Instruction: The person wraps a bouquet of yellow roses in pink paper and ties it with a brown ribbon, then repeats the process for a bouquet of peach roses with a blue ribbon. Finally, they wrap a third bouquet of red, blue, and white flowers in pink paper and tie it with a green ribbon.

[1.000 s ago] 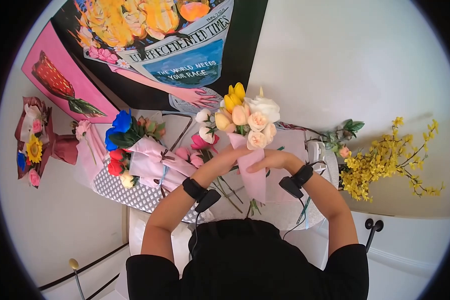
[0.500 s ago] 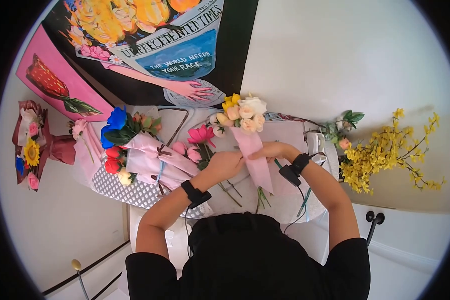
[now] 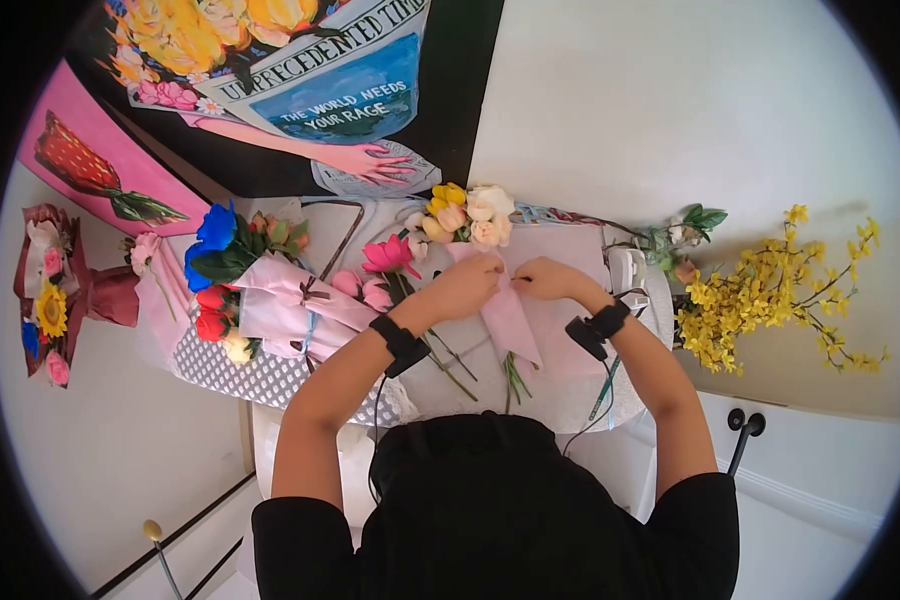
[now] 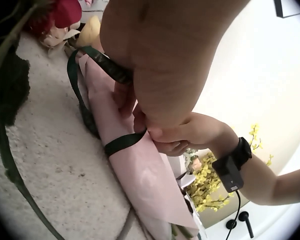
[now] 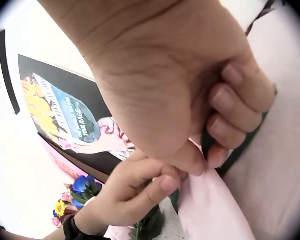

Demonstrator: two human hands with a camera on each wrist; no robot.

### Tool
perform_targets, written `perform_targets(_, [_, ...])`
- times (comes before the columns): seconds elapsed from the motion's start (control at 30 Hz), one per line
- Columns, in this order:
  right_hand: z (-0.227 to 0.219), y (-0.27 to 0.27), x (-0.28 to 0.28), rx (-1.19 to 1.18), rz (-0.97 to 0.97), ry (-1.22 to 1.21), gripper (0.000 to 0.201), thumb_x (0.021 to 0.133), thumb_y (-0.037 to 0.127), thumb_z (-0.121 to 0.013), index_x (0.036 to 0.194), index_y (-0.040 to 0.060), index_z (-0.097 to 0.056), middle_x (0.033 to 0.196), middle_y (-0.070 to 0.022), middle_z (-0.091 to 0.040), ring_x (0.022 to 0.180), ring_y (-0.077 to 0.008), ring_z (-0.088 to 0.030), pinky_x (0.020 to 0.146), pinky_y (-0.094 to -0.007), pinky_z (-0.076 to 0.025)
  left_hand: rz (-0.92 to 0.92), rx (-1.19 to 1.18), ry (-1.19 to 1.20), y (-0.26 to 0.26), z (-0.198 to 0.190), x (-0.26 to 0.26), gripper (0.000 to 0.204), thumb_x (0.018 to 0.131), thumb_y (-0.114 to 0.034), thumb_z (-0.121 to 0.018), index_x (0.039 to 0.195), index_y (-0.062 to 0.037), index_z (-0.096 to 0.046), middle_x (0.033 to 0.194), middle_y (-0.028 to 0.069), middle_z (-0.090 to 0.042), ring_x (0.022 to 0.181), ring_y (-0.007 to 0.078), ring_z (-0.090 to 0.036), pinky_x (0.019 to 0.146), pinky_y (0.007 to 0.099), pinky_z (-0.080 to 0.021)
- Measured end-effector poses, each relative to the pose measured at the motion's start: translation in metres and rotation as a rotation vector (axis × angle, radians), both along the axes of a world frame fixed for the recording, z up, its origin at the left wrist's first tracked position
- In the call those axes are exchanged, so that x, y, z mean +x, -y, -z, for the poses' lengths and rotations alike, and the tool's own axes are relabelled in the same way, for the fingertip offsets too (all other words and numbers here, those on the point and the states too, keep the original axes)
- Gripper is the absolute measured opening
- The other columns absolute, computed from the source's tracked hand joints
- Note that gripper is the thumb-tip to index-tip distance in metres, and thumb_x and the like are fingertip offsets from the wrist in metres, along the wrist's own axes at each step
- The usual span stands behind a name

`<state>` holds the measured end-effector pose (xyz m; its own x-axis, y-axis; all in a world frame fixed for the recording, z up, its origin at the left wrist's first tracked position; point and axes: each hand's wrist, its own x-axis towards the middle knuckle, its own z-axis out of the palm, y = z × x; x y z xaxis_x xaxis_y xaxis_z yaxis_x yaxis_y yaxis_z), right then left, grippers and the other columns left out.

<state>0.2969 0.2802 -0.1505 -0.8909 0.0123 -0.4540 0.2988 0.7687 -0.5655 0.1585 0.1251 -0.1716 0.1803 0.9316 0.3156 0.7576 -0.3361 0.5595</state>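
A bouquet of yellow tulips, peach and white blooms (image 3: 489, 215) is rolled in pink wrapping paper (image 3: 511, 338), its green stems (image 3: 515, 380) sticking out at the near end. Around the paper runs a dark green ribbon (image 4: 124, 143). My left hand (image 3: 467, 285) pinches the ribbon at the bouquet's neck, and a length of it trails out of the palm in the left wrist view. Close beside it, my right hand (image 3: 550, 280) curls its fingers round the ribbon, seen under the fingers (image 5: 225, 127) in the right wrist view. The fingertips of both hands meet over the paper.
Left of the hands lie a pink peony (image 3: 390, 255) on a long stem and a pink-wrapped bouquet (image 3: 305, 310). Yellow forsythia (image 3: 750, 320) stands at the right, near a white device (image 3: 627, 270). Painted canvases (image 3: 360, 100) lean at the back.
The bouquet has come down toward the table and away from the head camera. Both hands have moved up along the wrap to its neck and now work at the ribbon.
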Motion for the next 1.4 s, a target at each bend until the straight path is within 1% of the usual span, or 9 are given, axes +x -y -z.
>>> perform_targets(0.17, [-0.022, 0.019, 0.013, 0.1, -0.108, -0.614, 0.019, 0.078, 0.016, -0.059, 0.073, -0.0028, -0.058, 0.076, -0.017, -0.052, 0.076, -0.032, -0.052, 0.067, -0.0397, -0.042, -0.083, -0.197, 0.139, 0.001, -0.017, -0.003, 0.015, 0.076, -0.011, -0.058, 0.077, 0.004, -0.058, 0.099, 0.0159, -0.053, 0.091, 0.0297, -0.053, 0.079, 0.0362, -0.043])
perform_targets(0.4, [-0.001, 0.053, 0.033, 0.015, 0.311, -0.373, 0.015, 0.078, 0.014, -0.054, 0.073, 0.0015, -0.06, 0.074, -0.0176, -0.055, 0.081, -0.0309, -0.051, 0.07, -0.0416, -0.044, -0.298, -0.239, 0.124, 0.011, -0.034, 0.008, 0.016, 0.076, -0.012, -0.057, 0.077, 0.0037, -0.058, 0.092, 0.017, -0.053, 0.087, 0.0314, -0.053, 0.078, 0.0371, -0.043])
perform_targets(0.53, [-0.011, 0.066, 0.036, -0.301, 0.532, -0.096, 0.019, 0.088, 0.014, -0.045, 0.081, -0.0016, -0.054, 0.07, -0.0103, -0.05, 0.048, -0.019, -0.054, 0.045, -0.0288, -0.048, -0.398, -0.26, 0.287, 0.011, -0.004, 0.003, 0.018, 0.08, -0.015, -0.058, 0.075, 0.0028, -0.057, 0.084, 0.0131, -0.054, 0.081, 0.0251, -0.054, 0.073, 0.0345, -0.047])
perform_targets(0.7, [0.004, 0.078, 0.032, -0.545, 0.757, -0.018, 0.019, 0.091, 0.016, -0.041, 0.086, 0.0009, -0.051, 0.062, -0.0058, -0.051, 0.045, -0.0147, -0.054, 0.042, -0.0273, -0.048, -0.545, -0.609, 1.318, 0.016, 0.002, 0.005, 0.021, 0.088, -0.022, -0.054, 0.084, -0.0019, -0.057, 0.08, 0.0017, -0.053, 0.073, 0.0102, -0.054, 0.063, 0.0286, -0.053])
perform_targets(0.8, [0.012, 0.083, 0.032, -0.641, 0.802, -0.076, 0.023, 0.092, 0.019, -0.04, 0.084, 0.0013, -0.051, 0.062, -0.0076, -0.055, 0.043, -0.0156, -0.055, 0.039, -0.0286, -0.048, -0.646, -0.58, 1.509, 0.021, -0.004, 0.005, 0.019, 0.088, -0.021, -0.054, 0.089, -0.0025, -0.056, 0.081, 0.0016, -0.053, 0.074, 0.011, -0.054, 0.067, 0.0304, -0.054])
perform_targets(0.93, [0.011, 0.085, 0.031, -0.714, 0.841, -0.059, 0.027, 0.093, 0.021, -0.037, 0.079, 0.0012, -0.048, 0.06, -0.0093, -0.056, 0.043, -0.0161, -0.055, 0.039, -0.0276, -0.047, -0.769, -0.529, 1.389, 0.022, 0.005, 0.011, 0.018, 0.087, -0.02, -0.054, 0.087, -0.0018, -0.057, 0.078, 0.0054, -0.055, 0.07, 0.0159, -0.055, 0.064, 0.0323, -0.052])
perform_targets(1.0, [0.012, 0.087, 0.032, -0.727, 0.85, -0.068, 0.028, 0.094, 0.022, -0.036, 0.078, 0.0013, -0.047, 0.061, -0.01, -0.056, 0.043, -0.0164, -0.055, 0.039, -0.0274, -0.046, -0.619, -0.068, 0.38, 0.024, 0.009, 0.008, 0.016, 0.086, -0.017, -0.054, 0.085, -0.0012, -0.056, 0.074, 0.0108, -0.056, 0.069, 0.0234, -0.057, 0.061, 0.0363, -0.048])
perform_targets(1.1, [0.011, 0.09, 0.034, -0.808, 0.867, -0.044, 0.026, 0.095, 0.023, -0.035, 0.083, 0.0031, -0.047, 0.063, -0.0106, -0.058, 0.047, -0.0179, -0.057, 0.043, -0.0272, -0.048, -0.413, -0.105, 0.137, 0.022, -0.029, 0.007, 0.015, 0.084, -0.015, -0.053, 0.083, -0.0004, -0.054, 0.072, 0.0149, -0.056, 0.068, 0.0294, -0.057, 0.059, 0.0388, -0.043])
perform_targets(1.4, [0.017, 0.097, 0.04, -0.892, 0.948, -0.091, 0.026, 0.096, 0.023, -0.034, 0.083, 0.0033, -0.046, 0.066, -0.0123, -0.06, 0.052, -0.0187, -0.06, 0.047, -0.0266, -0.049, -0.503, -0.402, 0.291, 0.032, -0.033, -0.003, 0.026, 0.084, -0.028, -0.054, 0.084, -0.0021, -0.058, 0.073, 0.0142, -0.06, 0.064, 0.03, -0.059, 0.057, 0.0396, -0.045])
